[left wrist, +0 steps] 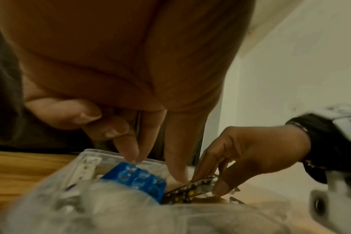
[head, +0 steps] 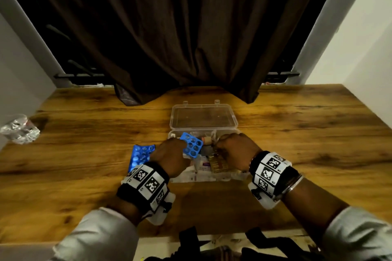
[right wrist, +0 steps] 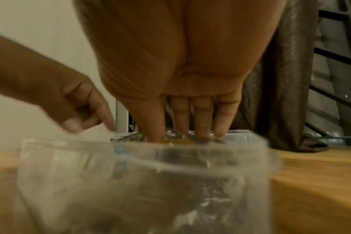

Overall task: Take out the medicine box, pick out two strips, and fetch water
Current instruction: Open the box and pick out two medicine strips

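The clear medicine box (head: 237,175) stands open on the wooden table, its lid (head: 203,118) laid back. One blue blister strip (head: 141,155) lies on the table left of the box. My left hand (head: 169,154) reaches into the box and pinches a second blue strip (head: 192,144), which stands tilted up. In the left wrist view that hand's fingertips (left wrist: 130,156) meet the blue strip (left wrist: 138,175) at its top edge. My right hand (head: 231,148) is in the box too, pinching a dark gold strip (left wrist: 192,188) between thumb and fingers. The box wall (right wrist: 130,182) hides the right fingertips in the right wrist view.
A clear crinkled plastic bottle-like thing (head: 19,129) lies at the table's far left edge. A dark curtain (head: 180,38) hangs over the back of the table behind the box. Other packets fill the box. White walls close in on both sides.
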